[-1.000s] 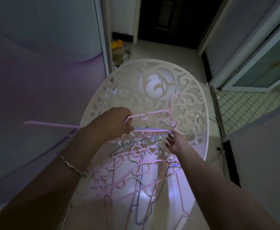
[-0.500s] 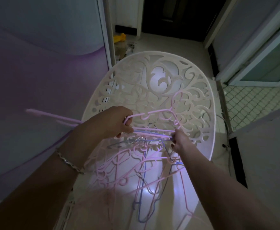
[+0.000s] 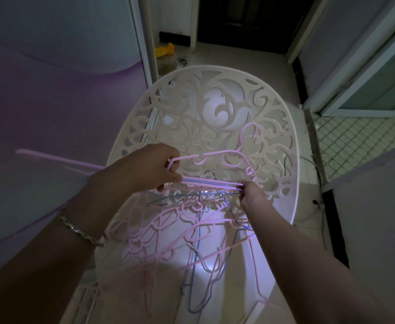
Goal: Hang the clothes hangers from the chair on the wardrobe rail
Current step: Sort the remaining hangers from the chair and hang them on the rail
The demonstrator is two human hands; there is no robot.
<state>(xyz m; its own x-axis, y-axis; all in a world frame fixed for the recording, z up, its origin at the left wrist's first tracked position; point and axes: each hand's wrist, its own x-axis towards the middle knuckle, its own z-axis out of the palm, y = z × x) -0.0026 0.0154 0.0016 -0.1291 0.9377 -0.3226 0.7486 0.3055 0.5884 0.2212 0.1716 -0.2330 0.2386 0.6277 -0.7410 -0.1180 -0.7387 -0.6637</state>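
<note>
A white plastic chair (image 3: 285, 127) with a cut-out scroll back stands in front of me. On its seat lies a tangled heap of thin hangers (image 3: 168, 232), mostly pink, a few blue. My left hand (image 3: 145, 169) grips a bunch of pink hangers (image 3: 210, 155) lifted above the heap; their long bars stick out to the left past my wrist. My right hand (image 3: 250, 192) pinches the bottom bars of the same bunch at its right side. No wardrobe rail is in view.
A pale wall or wardrobe panel (image 3: 51, 90) fills the left side. Behind the chair a tiled floor leads to a dark doorway (image 3: 243, 19), with a yellow object (image 3: 166, 49) on the floor. A framed door (image 3: 378, 80) and cables (image 3: 318, 174) are at the right.
The view has shifted slightly forward and the chair back sits higher in frame. Both hands keep their hold on the lifted pink hangers, nearly unmoved.
</note>
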